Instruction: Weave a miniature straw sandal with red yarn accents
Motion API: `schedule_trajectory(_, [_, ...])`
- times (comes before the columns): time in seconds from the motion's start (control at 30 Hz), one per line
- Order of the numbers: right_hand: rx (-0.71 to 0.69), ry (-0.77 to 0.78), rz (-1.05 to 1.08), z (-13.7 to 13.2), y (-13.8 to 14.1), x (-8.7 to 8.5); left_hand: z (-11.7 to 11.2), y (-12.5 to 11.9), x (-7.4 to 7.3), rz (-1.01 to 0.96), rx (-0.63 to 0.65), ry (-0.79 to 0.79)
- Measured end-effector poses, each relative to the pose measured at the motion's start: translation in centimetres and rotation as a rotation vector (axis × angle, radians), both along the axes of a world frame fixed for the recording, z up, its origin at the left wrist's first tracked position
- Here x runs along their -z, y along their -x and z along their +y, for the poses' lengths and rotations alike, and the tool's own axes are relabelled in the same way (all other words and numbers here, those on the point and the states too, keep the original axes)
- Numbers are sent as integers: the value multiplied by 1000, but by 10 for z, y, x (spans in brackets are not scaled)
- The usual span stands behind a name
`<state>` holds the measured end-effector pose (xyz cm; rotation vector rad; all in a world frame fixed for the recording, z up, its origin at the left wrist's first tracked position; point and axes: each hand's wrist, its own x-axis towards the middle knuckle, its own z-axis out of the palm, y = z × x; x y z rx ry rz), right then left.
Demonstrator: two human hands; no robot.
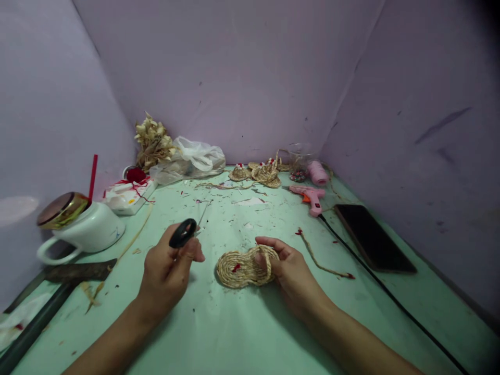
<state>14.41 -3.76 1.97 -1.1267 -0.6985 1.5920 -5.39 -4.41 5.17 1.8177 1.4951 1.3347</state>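
My left hand [167, 265] is closed on a pair of scissors [183, 233]. Their black loop handle shows above my fist, and a thin metal blade points away from me. To the right, my right hand [292, 268] grips a small woven straw slipper [234, 271] by one end. The slipper is a coiled, figure-eight sole with a braided loop standing up near my thumb. A bit of red thread lies on its middle. The two hands are apart, and the scissors do not touch the slipper. A loose braided cord [322, 261] with red-tied ends lies right of my right hand.
At right are a pink glue gun [310, 197] with its black cable, a phone [373, 237] and a pink thread spool [318, 173]. Finished straw pieces [265, 173] sit at the back. A white mug [89, 229] and a hammer [78, 271] stand and lie at left.
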Motion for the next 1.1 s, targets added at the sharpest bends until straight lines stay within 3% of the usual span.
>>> schedule_trajectory(0.17, [-9,-15,-28,0,-1,2,-2,1,2,202,-101,-32])
schedule_trajectory(0.37, [-12,-19,-17,0,0,-1,-10,-2,3,299,24,-256])
schedule_trajectory(0.57, [-7,-74,-17,-2,1,2,-16,-6,2,643,166,-344])
schedule_trajectory(0.77, [-15,-136,-66,-6,4,6,-27,-20,-2,931,90,-457])
schedule_trajectory(1.1, [25,-131,-54,-11,9,3,-35,-35,6,1033,-54,-484])
